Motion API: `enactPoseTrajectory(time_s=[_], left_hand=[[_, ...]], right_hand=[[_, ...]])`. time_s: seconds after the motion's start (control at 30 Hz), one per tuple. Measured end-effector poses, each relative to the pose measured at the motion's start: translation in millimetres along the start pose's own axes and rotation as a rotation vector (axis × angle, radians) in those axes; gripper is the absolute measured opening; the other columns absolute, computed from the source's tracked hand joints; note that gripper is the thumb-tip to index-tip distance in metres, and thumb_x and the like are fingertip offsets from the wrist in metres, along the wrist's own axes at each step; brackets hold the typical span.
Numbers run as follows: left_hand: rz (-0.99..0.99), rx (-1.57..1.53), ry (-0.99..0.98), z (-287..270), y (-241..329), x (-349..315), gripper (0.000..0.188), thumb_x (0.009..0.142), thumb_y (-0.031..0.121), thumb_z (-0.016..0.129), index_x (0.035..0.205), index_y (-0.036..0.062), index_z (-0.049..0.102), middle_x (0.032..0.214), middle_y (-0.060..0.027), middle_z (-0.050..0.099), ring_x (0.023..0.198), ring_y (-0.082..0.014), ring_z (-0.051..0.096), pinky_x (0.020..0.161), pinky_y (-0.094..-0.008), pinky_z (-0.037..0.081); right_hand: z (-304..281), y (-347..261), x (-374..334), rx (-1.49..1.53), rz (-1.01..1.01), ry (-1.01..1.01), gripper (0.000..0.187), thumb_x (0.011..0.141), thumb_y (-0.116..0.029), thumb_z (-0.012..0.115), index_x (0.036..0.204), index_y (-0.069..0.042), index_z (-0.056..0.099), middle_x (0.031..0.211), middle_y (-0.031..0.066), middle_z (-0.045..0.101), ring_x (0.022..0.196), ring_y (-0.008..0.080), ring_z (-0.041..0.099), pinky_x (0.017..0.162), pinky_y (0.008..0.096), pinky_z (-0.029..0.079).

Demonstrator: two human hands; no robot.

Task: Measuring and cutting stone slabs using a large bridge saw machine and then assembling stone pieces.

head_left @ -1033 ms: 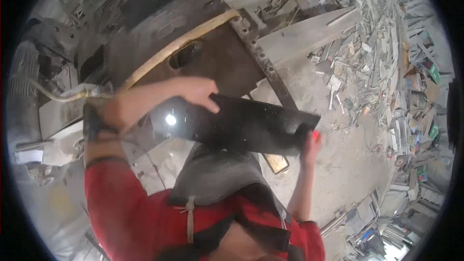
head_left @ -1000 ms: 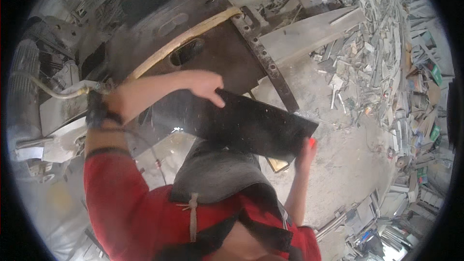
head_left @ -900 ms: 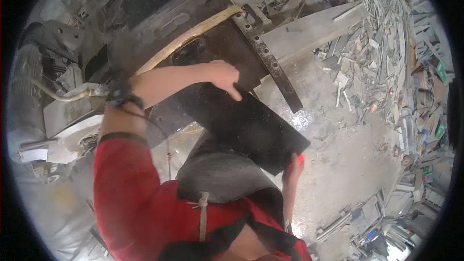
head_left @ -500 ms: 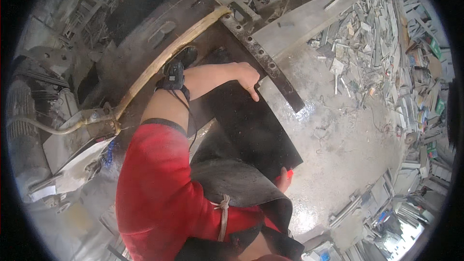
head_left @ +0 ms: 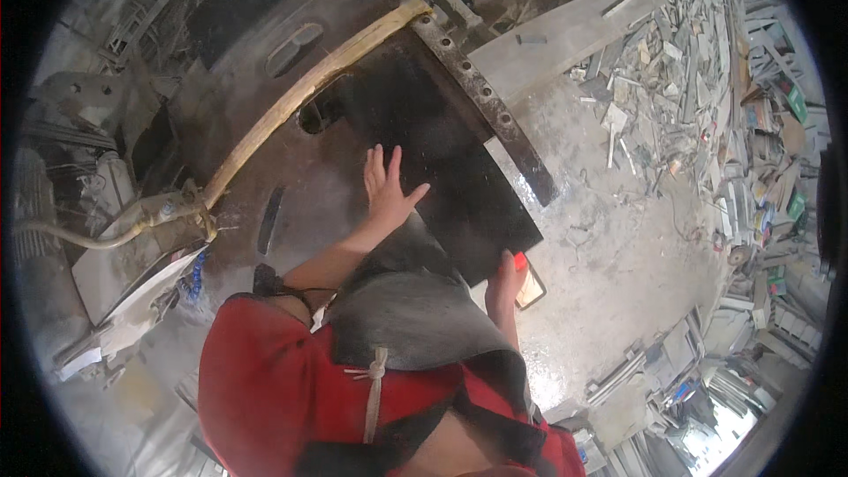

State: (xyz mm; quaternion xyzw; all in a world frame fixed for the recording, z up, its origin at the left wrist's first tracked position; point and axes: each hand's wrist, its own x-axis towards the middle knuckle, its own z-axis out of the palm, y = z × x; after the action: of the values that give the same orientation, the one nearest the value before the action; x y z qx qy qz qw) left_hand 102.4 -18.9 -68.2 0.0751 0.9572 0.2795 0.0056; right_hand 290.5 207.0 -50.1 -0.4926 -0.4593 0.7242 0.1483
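Observation:
A flat, black rectangular slab (head_left: 442, 137) lies on the brown machine table (head_left: 305, 163), with its far right side along a dark metal bar with holes (head_left: 481, 97). My left hand (head_left: 389, 194) is open with fingers spread, at the slab's near left edge. At the slab's near right corner, my right hand (head_left: 505, 278) is closed around a small red thing (head_left: 520, 261); most of its fingers are hidden. Beside that hand is a pale, dark-rimmed rectangle (head_left: 532, 290) that I cannot identify. A grey apron (head_left: 415, 309) covers my front, close to the slab.
A yellowish curved bar (head_left: 300, 93) crosses above the table, joined to a hose (head_left: 79, 237) at the left. A pale grey slab (head_left: 556, 35) lies beyond the holed bar. Heaps of narrow offcuts (head_left: 676, 62) cover the floor at the far right.
My left hand has let go of the slab's far right edge and come back to its near left side. The slab and my right hand have moved slightly away from me.

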Motion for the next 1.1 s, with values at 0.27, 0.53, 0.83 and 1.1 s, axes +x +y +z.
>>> enactPoseTrajectory(time_s=[0.27,0.53,0.83,1.1], left_hand=[[0.060,-0.031,-0.007,36,4,35,0.093,0.089,0.049,0.072,0.158,0.0069,0.026,0.164,-0.0280,0.011,0.153,-0.0460,0.002,0.123,-0.0582,0.007],[-0.112,0.057,-0.069,42,-1,-7,0.113,0.081,0.056,0.076,0.154,-0.0097,0.019,0.163,-0.0312,0.014,0.152,-0.0483,0.007,0.123,-0.0575,0.009],[-0.044,0.078,-0.035,39,-11,25,0.113,0.081,0.057,0.075,0.155,-0.0093,0.021,0.162,-0.0317,0.017,0.153,-0.0438,0.013,0.124,-0.0528,0.012],[-0.011,0.069,0.046,53,-13,28,0.113,0.081,0.057,0.075,0.155,-0.0093,0.020,0.162,-0.0328,0.017,0.153,-0.0446,0.013,0.124,-0.0538,0.011]], right_hand=[[36,-17,38,-0.457,-0.010,-0.101,0.047,0.087,-0.026,0.075,0.118,0.001,0.052,0.093,0.0037,0.058,0.078,0.0126,0.053,0.070,0.0307,0.047],[12,-45,52,-1.012,-0.178,-0.178,0.076,0.081,-0.031,0.078,0.137,0.010,0.048,0.105,0.0163,0.068,0.097,0.0225,0.064,0.089,0.0341,0.050],[67,-39,49,-0.828,-0.157,-0.255,0.065,0.080,-0.025,0.081,0.130,0.006,0.055,0.102,0.0113,0.067,0.093,0.0182,0.063,0.087,0.0328,0.051],[78,-50,58,-0.881,-0.188,-0.233,0.059,0.080,-0.025,0.080,0.126,0.004,0.058,0.100,0.0095,0.067,0.092,0.0180,0.063,0.087,0.0326,0.050]])
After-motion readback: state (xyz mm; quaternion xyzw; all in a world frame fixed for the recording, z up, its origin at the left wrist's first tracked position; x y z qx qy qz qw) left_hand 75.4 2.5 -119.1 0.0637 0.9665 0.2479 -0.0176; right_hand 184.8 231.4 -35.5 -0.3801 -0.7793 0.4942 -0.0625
